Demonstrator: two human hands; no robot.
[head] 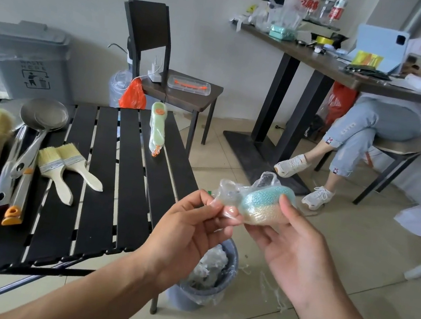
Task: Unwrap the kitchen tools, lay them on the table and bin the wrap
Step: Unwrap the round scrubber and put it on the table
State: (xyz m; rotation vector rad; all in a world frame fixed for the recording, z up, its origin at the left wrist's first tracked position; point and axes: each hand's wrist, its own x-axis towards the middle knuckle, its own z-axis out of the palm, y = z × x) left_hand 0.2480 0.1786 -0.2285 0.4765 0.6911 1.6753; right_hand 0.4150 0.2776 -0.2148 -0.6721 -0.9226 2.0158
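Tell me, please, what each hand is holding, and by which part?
The right hand holds the wrapped sponge by its body, thumb on top. The left hand pinches the loose wrap at the sponge's left end.

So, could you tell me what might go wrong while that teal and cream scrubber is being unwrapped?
The left hand pinches the clear plastic wrap while the right hand grips the teal and cream scrubber near the grey round bin; a tug might drop it in. The bin looks full, so wrap may spill.
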